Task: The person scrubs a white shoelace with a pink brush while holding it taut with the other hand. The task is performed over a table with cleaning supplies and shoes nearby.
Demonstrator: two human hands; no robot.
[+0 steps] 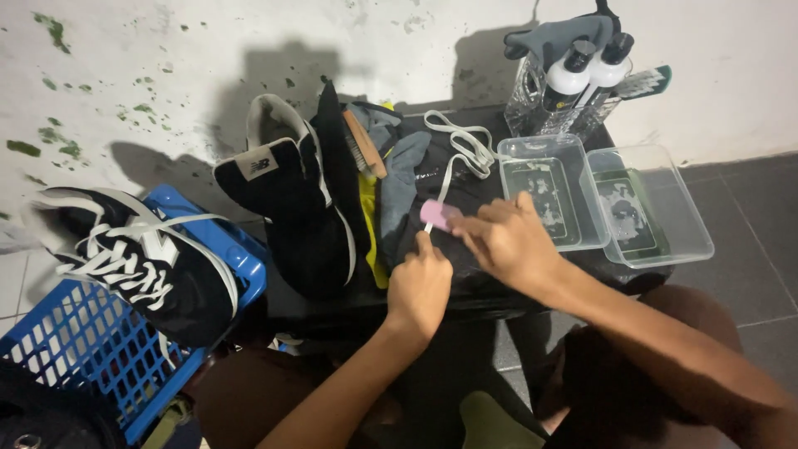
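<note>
Dark table (pixel 465 291), pink object (pixel 439 214) half-hidden by fingers (pixel 478 229)

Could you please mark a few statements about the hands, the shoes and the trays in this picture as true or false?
1. Both the left hand and the right hand are at a small pink tool. True.
2. A black shoe with white laces rests on a red basket. False: the basket is blue.
3. Two clear plastic trays sit side by side to the right of the hands. True.
4. The wooden brush lies inside one of the trays. False: it rests on the dark cloths beside the unlaced black shoe.
5. Loose white laces lie on the black surface. True.
</note>
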